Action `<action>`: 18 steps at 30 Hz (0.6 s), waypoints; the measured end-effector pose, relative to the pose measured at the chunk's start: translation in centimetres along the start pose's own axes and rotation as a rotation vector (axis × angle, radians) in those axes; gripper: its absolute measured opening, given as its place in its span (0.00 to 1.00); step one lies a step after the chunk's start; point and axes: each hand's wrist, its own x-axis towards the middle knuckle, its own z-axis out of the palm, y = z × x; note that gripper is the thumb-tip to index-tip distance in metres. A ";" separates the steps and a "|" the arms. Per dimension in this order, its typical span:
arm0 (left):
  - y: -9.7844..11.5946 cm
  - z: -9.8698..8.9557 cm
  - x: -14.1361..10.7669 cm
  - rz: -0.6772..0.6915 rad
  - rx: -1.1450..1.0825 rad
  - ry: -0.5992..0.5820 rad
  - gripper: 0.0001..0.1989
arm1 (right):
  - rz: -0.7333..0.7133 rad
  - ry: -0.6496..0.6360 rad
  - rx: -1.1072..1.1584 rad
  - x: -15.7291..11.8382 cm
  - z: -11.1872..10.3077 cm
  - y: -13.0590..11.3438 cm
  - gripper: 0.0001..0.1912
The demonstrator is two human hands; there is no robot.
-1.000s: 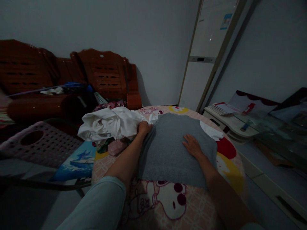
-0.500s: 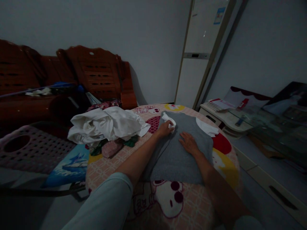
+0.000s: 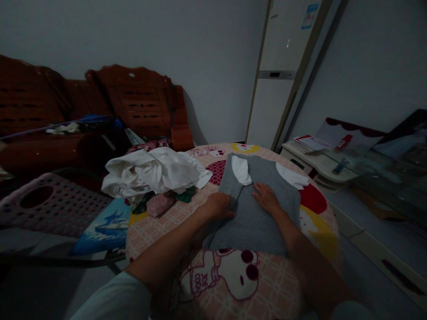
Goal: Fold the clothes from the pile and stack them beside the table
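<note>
A grey knitted garment [image 3: 263, 222] with white sleeves lies on the round, patterned table [image 3: 276, 284]. One white sleeve [image 3: 241, 170] is folded inward over the grey cloth; the other white sleeve [image 3: 292, 176] sticks out at the right. My left hand [image 3: 219, 206] is at the garment's left edge, its fingers curled; whether cloth is between them is hidden. My right hand [image 3: 266, 197] rests flat on the middle of the garment with fingers spread.
White crumpled cloth [image 3: 156, 171] lies on the table's left part, with a pink bundle [image 3: 160, 205] in front. Beyond are a wooden bench [image 3: 140, 104], a pink perforated chair [image 3: 63, 206], a tall white cabinet unit [image 3: 271, 106] and a low stand [image 3: 336, 171].
My left hand has let go of the white sleeve and moved down toward me to the garment's left edge. The sleeve now lies flat on the grey cloth. My right hand stays in place.
</note>
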 end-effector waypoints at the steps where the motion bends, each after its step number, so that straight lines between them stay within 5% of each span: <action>1: 0.3 0.0 -0.5 0.002 0.035 -0.015 0.25 | -0.004 0.012 0.010 0.0 0.1 0.1 0.24; 7: 0.8 0.0 -1.3 0.051 0.105 -0.058 0.18 | 0.005 0.058 0.101 0.4 0.0 0.5 0.22; 12: 0.1 0.3 -0.3 0.065 0.027 -0.044 0.14 | 0.057 -0.090 0.107 3.4 -3.0 -1.1 0.16; 18: -3.0 0.3 0.3 0.214 -0.546 -0.139 0.17 | 0.273 -0.102 0.084 9.3 -4.1 -3.0 0.17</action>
